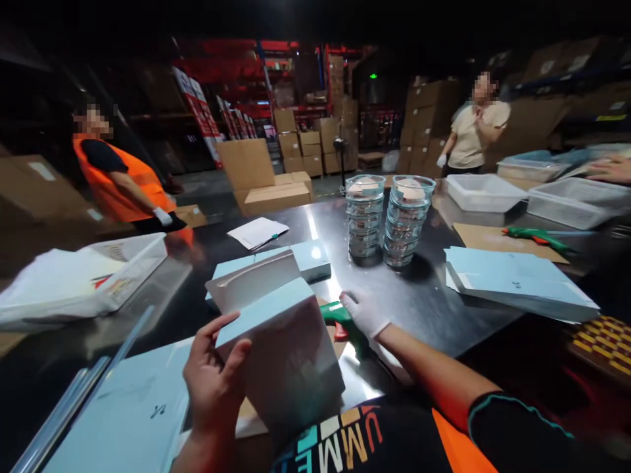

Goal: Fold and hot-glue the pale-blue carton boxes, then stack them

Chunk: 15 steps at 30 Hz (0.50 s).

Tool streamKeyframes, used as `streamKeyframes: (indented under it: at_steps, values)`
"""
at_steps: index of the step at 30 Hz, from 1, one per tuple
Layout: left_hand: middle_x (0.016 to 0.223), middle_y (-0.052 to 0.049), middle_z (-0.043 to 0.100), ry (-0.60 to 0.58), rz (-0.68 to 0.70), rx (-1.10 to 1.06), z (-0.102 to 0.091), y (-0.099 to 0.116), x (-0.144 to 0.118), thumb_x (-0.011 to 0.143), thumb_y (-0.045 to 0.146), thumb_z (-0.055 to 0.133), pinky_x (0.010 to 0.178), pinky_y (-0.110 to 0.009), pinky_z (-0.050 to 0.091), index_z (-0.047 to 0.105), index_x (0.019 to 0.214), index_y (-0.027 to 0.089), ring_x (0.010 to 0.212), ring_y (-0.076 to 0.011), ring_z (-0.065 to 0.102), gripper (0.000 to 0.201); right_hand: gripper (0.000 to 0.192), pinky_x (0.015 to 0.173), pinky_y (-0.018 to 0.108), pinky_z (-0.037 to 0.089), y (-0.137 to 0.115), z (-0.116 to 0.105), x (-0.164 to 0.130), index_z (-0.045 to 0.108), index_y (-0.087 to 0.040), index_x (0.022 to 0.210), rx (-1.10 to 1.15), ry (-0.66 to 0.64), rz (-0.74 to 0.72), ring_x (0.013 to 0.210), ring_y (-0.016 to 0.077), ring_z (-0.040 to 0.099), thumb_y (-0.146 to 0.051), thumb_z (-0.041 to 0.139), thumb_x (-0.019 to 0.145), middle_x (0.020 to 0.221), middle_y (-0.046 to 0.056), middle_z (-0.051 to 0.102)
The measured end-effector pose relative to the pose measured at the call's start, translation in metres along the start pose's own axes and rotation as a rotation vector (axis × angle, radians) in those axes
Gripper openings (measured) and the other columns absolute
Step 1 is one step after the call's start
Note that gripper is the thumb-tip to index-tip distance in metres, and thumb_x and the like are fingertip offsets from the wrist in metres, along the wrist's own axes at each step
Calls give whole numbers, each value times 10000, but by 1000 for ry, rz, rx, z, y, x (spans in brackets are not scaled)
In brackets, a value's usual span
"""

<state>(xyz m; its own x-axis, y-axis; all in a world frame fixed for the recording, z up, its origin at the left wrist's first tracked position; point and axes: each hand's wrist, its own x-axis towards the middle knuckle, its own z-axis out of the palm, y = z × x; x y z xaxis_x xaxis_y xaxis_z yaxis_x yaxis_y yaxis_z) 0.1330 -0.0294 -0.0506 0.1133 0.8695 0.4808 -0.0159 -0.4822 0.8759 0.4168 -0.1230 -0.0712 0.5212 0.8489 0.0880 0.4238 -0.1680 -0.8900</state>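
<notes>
One upright left hand (pixel 213 378), fingers (pixel 221 324) on box (pixel 296 355)

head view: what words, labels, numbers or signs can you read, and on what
Shirt: "U M M E", right to left, ends hidden.
Blue sheets: marks too small.
Glue gun: label too small.
Cartons: labels too blurred.
Red-white signs: too blurred.
Green sign: too small.
Left bin: print too blurred.
</notes>
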Motion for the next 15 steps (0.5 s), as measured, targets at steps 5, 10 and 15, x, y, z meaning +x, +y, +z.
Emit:
streamKeyframes:
  at_steps: [5,10,15]
  values:
    - [1075,-73,776,-92,43,-38,11,2,-7,777,673,931,840,-353,663,754,1166,217,1033,-300,783,624,727,1191,476,549,-61,10,-8,562,-218,1609,379,-211,-263,1390,301,684,-657,610,1032,1486,128,723]
    - [1415,-129,734,-99,198,-105,14,-9,-6,797,603,962,940,-371,671,717,1094,222,1275,-338,766,541,903,1197,543,539,-58,5,-7,644,-211,1459,399,-341,-393,1319,342,699,-659,970,746,1433,145,726]
    - [1268,-61,805,-204,361,-218,3,-14,5,925,368,915,1008,-399,672,748,1227,298,1258,-293,794,352,472,1285,535,464,-35,1,-10,765,-261,1331,319,-363,-803,1575,312,556,-508,883,948,1723,178,531]
